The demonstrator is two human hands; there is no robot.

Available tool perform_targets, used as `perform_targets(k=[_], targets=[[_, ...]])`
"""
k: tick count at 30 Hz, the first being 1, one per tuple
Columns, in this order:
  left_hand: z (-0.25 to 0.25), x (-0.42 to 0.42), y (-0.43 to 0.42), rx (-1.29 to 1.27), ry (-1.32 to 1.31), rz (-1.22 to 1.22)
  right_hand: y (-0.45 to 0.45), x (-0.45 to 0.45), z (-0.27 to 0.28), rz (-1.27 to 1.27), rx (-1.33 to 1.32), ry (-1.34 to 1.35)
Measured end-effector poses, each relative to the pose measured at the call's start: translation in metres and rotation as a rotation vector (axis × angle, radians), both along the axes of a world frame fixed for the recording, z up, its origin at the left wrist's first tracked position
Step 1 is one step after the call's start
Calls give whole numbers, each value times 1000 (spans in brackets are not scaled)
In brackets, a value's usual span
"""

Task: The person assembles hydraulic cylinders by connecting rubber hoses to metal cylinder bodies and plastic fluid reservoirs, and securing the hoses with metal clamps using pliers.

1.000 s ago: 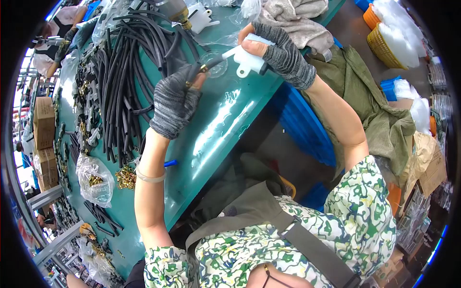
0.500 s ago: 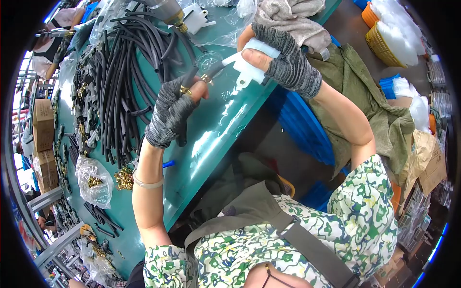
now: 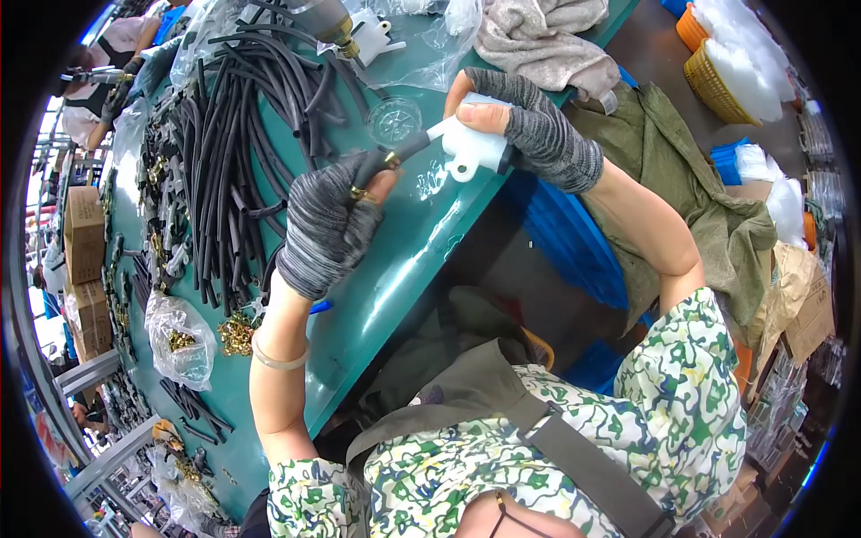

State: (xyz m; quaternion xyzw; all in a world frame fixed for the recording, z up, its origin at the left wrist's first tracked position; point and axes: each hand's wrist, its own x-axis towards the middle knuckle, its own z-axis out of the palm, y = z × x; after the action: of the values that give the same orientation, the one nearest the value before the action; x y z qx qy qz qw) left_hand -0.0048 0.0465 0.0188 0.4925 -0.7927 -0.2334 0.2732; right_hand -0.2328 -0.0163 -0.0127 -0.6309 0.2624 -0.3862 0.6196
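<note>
Meeting the spout of a white plastic fitting with a round eyelet (image 3: 475, 151), the end of a black rubber hose (image 3: 413, 146) stands just above the near edge of a glossy green tabletop (image 3: 354, 314); whether it fits over the spout is too small to tell. The right hand (image 3: 549, 134), in a grey knitted fingerless glove, has thumb and fingers clamped on the fitting, while the left hand (image 3: 327, 229), gloved alike, has its fingers closed around the hose. Two small brass clips (image 3: 392, 160) show at the left thumb. One clear round dish (image 3: 395, 119) lies on the table behind the hose, and one more white plastic fitting (image 3: 368, 38) lies farther back, near one silver tool with a brass-coloured tip (image 3: 325, 20). Left of these spreads a bundle of black hoses (image 3: 235, 170), too many to count, with one heap of brass clips (image 3: 236, 334) and one clear plastic bag (image 3: 182, 345) near its lower end. One crumpled grey towel (image 3: 538, 43) covers the table's far right part. Beyond the right edge are one blue ribbed plastic tub (image 3: 565, 247), an olive cloth (image 3: 646, 170) and one yellow basket (image 3: 717, 82). Two brown cardboard boxes (image 3: 83, 227) stand at the left, and another person's gloved hand (image 3: 114, 100) shows at upper left.
</note>
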Motion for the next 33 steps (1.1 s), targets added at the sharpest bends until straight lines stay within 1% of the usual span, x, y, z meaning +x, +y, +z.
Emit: perform_targets(k=[2, 5, 8, 11, 12, 15, 16, 18, 21, 22, 25, 26, 29, 30, 33], targets=[[3, 4, 5, 154, 177, 9, 8, 3, 6, -17, -63, 33], [8, 4, 7, 371, 264, 25, 16, 3, 16, -11, -44, 157], [4, 5, 8, 397, 292, 25, 19, 0, 14, -16, -71, 173], [10, 0, 10, 270, 182, -6, 18, 1, 11, -9, -55, 138], [6, -3, 13, 135, 183, -11, 18, 1, 10, -3, -40, 113], [0, 0, 15, -88, -140, -36, 18, 0, 6, 38, 15, 122], [3, -4, 15, -203, -149, -83, 20, 1, 7, 51, 41, 113], [3, -2, 17, -214, -185, -100, 25, 3, 11, 79, 99, 98], [1, 1, 20, -256, -214, -121, 23, 6, 4, 97, 13, 95], [-2, 3, 21, -279, -221, -120, 29, 8, 9, 94, 170, 92], [-15, 8, 27, -186, -269, -82, 22, 12, -1, 146, 240, 144], [-15, 11, 29, -108, -203, -52, 19, 15, 3, 174, 227, 195], [-15, 18, 34, -105, -199, 15, 18, 28, 10, 187, 267, 174], [-16, 21, 36, -85, -210, 42, 17, 33, 13, 208, 262, 189], [-21, 32, 49, -138, -141, 39, 24, 44, 26, 249, 299, 276]])
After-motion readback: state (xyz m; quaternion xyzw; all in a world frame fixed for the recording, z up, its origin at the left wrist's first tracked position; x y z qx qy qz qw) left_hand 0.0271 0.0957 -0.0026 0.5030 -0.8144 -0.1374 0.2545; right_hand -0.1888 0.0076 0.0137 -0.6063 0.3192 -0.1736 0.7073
